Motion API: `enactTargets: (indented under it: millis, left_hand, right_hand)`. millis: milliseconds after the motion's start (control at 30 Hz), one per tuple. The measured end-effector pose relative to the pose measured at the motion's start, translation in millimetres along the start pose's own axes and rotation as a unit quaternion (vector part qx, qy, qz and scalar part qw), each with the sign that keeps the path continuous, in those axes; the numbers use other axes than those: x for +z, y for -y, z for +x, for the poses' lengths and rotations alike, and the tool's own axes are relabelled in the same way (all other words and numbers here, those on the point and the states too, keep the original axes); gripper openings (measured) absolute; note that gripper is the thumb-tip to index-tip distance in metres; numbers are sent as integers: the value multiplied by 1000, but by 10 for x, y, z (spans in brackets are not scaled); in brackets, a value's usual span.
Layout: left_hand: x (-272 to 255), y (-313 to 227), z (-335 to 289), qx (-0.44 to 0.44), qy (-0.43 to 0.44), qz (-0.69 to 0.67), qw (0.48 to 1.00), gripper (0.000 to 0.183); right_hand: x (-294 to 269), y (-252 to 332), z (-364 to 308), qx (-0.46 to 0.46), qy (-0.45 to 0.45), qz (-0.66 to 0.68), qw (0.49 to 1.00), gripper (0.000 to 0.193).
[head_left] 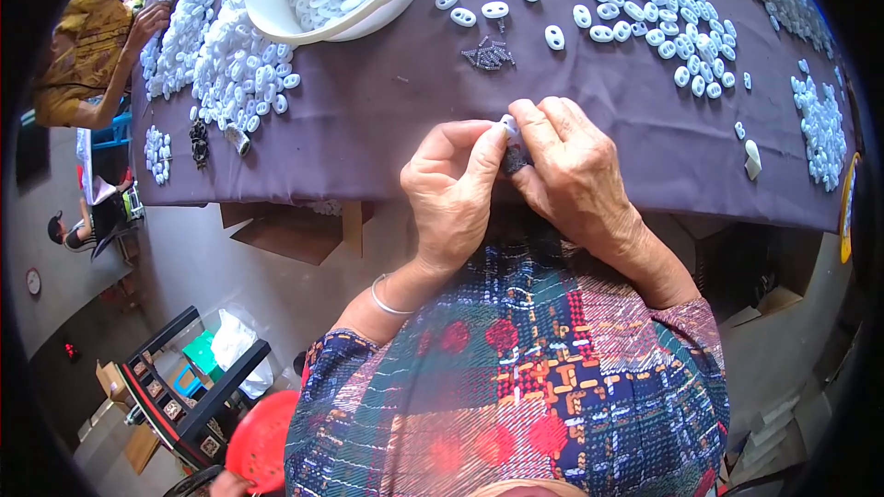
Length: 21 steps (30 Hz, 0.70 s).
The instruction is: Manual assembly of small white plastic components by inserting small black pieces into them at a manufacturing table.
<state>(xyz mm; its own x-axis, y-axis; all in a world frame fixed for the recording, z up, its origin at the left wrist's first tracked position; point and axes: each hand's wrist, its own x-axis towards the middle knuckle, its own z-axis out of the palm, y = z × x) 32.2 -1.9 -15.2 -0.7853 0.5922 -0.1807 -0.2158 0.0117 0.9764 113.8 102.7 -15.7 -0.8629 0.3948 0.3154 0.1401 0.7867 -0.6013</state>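
Observation:
My left hand [451, 189] and my right hand [575, 161] meet above the near part of the table. Between their fingertips they pinch a small white oval plastic piece [510, 126], mostly covered by the fingers. Just below it, against my right fingers, is something dark and speckled [515, 160] that I cannot make out. Ahead of my hands lies a little heap of dark metal springs [488, 54]. Beyond the springs, loose white oval plastic pieces with two holes [494, 10] are scattered, and a denser group [686, 32] spreads to the right.
A white tub [403, 7] full of such pieces stands at the far left of the dark tablecloth [359, 138]. Beside it rises a big pile [241, 74]. Smaller piles [818, 133] lie along the right edge. Another person's hands [158, 0] work at the far left. A red basket [264, 442] is lower left.

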Motion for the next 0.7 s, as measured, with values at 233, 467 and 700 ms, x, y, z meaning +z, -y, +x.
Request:
enactTargets:
  millis: [233, 467, 700]
  left_hand:
    - [-27, -21, 3, -20, 20, -21, 999, 9]
    - [-13, -10, -8, -15, 8, -5, 1000, 9]
    - [-8, 20, -7, -9, -2, 4, 1000, 9]
  right_hand:
    - [-20, -16, 3, -12, 13, -40, 999, 40]
    - [96, -44, -43, -21, -15, -4, 1000, 39]
    - [141, -53, -45, -34, -31, -3, 999, 39]
